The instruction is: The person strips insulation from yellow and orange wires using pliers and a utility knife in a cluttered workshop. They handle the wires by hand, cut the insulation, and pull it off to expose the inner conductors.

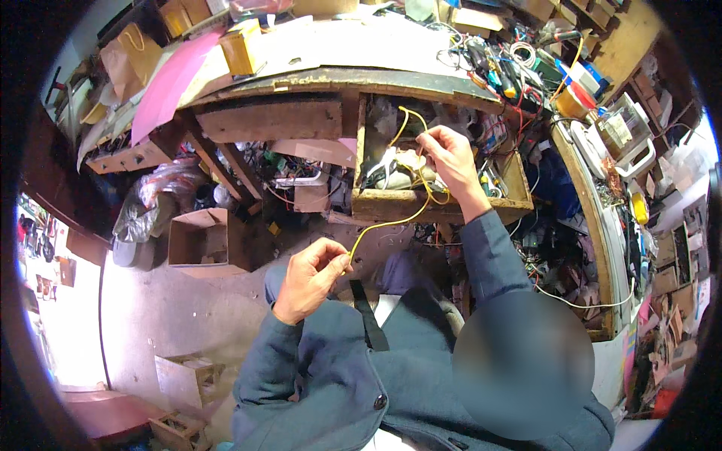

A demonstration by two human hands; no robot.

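Observation:
A thin yellow cord (pixel 389 224) runs between my two hands. My left hand (pixel 313 277) pinches one end of it between thumb and fingertips, above my lap. Over an open wooden drawer (pixel 389 207), my right hand (pixel 450 162) grips another part of the cord, which loops up past the fingers and hangs down across the drawer's front edge. Inside the drawer, below the right hand, lie white-handled pliers or a similar tool (pixel 387 167) and other mixed tools. What the right fingers cover is hidden.
A workbench (pixel 338 76) spans the top, with a yellow box (pixel 241 49), pink sheet (pixel 169 84) and piled hand tools (pixel 502 70). An open cardboard box (pixel 198 239) stands on the floor at left. A clear-walled container (pixel 621 128) sits on the right-hand bench.

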